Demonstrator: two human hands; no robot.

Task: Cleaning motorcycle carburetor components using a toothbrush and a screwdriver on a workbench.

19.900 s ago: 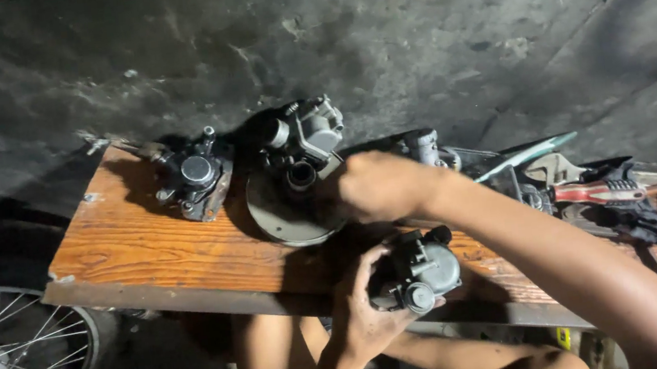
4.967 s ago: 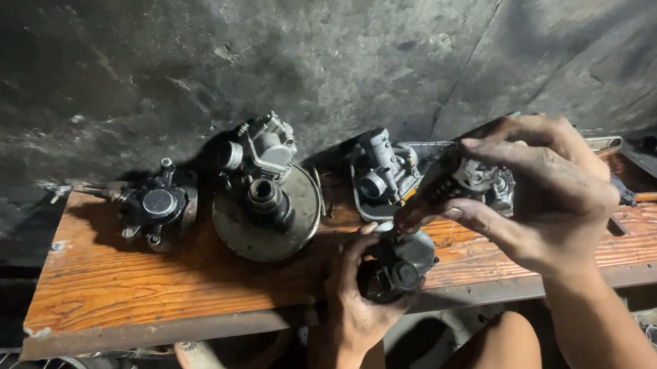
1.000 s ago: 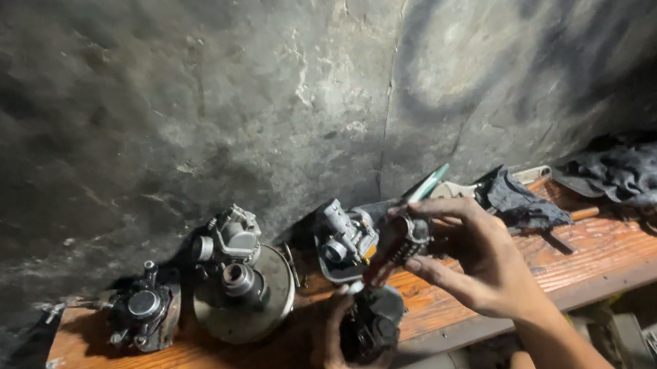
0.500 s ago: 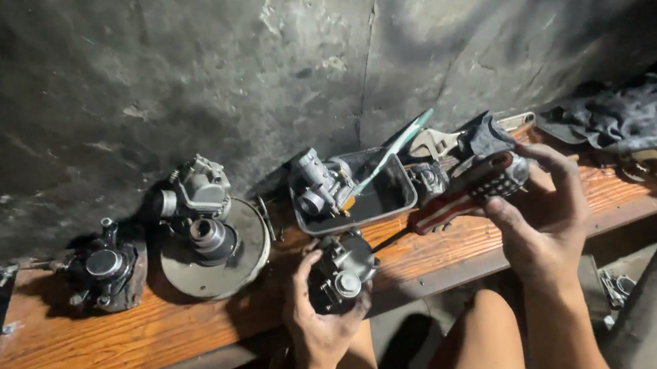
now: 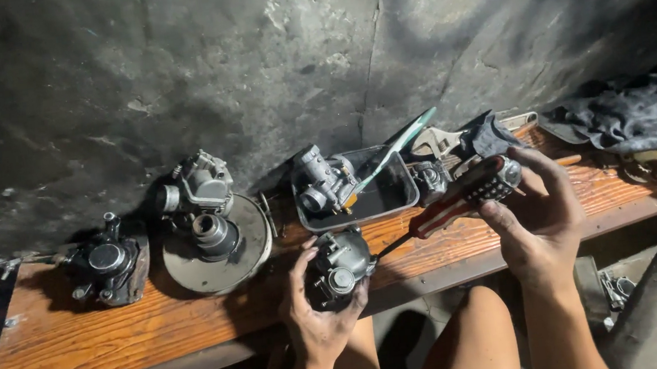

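The left hand (image 5: pixel 319 317) is wrapped around a dark carburetor (image 5: pixel 338 267), fingers curled up its left side and thumb at the right, and holds it at the front edge of the wooden tabletop (image 5: pixel 98 334). The right hand (image 5: pixel 543 222) is closed loosely on a screwdriver (image 5: pixel 462 198) with a red and black handle: the fingers and thumb pinch the black butt end, while the rest of the handle lies free. The thin shaft runs down and left from the handle, and its tip meets the right side of the carburetor.

Behind the carburetor sits a dark rectangular tray (image 5: pixel 391 194). A second carburetor (image 5: pixel 320 181) rests in its left end, and a green-handled tool (image 5: pixel 398 145) leans across it against the wall. Left of the tray, a third carburetor (image 5: pixel 201 187) and a small cylindrical part stand on a round metal disc (image 5: pixel 226 258). Further left, near the tabletop's end, lies a fourth carburetor (image 5: pixel 107 263). Right of the tray are an adjustable wrench (image 5: pixel 435 141) and a small metal part, partly hidden by the screwdriver's handle. A dark rag (image 5: pixel 625 113) is heaped at the far right. The person's bare knees show below the tabletop's edge.
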